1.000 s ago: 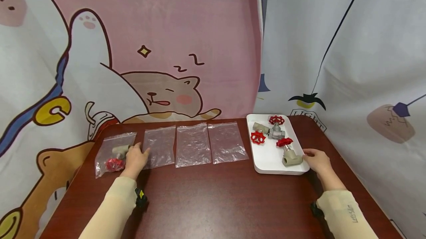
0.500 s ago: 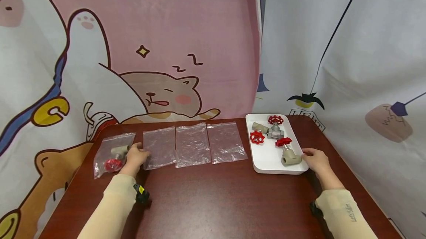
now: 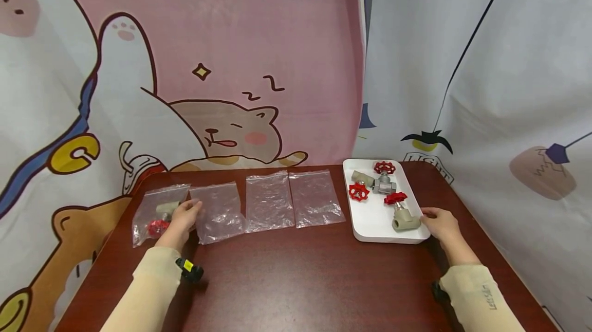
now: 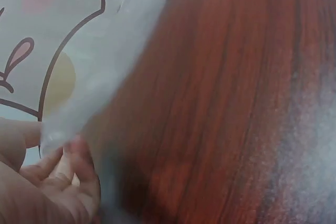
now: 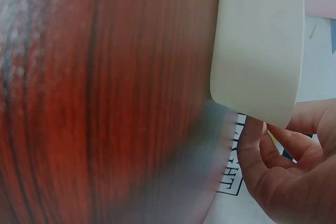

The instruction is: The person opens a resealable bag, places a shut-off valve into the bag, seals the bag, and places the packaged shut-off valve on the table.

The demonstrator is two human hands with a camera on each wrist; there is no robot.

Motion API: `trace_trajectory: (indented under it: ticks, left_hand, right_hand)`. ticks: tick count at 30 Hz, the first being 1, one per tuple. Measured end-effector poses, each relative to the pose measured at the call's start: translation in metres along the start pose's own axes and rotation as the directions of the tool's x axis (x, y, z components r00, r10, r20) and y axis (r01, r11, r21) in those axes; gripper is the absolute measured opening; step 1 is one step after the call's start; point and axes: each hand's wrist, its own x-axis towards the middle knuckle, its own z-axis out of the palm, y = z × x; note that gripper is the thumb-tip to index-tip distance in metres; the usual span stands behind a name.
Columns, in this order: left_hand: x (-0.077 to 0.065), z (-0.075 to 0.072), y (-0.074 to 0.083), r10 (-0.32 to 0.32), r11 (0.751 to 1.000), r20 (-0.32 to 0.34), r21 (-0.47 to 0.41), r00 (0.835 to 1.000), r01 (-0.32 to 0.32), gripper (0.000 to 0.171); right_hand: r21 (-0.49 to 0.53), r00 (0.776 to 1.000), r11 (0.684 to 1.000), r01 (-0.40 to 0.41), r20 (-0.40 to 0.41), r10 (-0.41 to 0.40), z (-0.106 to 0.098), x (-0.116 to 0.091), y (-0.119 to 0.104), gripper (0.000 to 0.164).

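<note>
My left hand pinches the left edge of a flat zip-lock bag, the second from the left; the left wrist view shows the plastic running up from the fingertips. Just left of this hand lies another zip-lock bag, with a beige valve with a red handwheel inside it, partly hidden by the hand. At the right, my right hand holds the near right corner of a white tray, thumb at the rim and fingers curled by its side in the right wrist view.
Several valves are in the tray: a beige tee-shaped one, another beige one and a metal one, all with red handwheels. Two more flat zip-lock bags lie mid-table. A printed curtain hangs along the table's back edge.
My left hand has shifted slightly left and toward me, drawing the second bag with it, so that bag lies more askew and farther from the third. The right hand and tray have stayed put.
</note>
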Motion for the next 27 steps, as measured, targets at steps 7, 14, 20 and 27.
trace_trajectory:
  ticks: [7,14,20,27]
  left_hand:
    - [-0.008,-0.001,0.011,0.125,0.979,0.062,-0.167,0.99,-0.113,0.052]
    - [-0.02,0.004,0.028,0.241,0.965,0.082,-0.131,0.967,-0.229,0.048]
    - [-0.035,0.014,0.039,0.34,0.935,0.034,-0.118,0.94,-0.334,0.039]
    - [-0.045,0.023,0.045,0.484,0.874,-0.004,-0.043,0.875,-0.483,0.034]
  right_hand:
    - [-0.006,1.0,1.0,0.017,0.0,-0.017,0.0,-0.001,0.001,0.04]
    - [-0.001,1.0,1.0,0.015,-0.002,-0.015,-0.002,-0.002,0.001,0.04]
    - [-0.01,1.0,1.0,0.018,-0.004,-0.018,-0.001,0.001,0.002,0.039]
    - [-0.028,1.0,0.999,0.022,0.018,-0.021,-0.001,-0.001,-0.001,0.044]
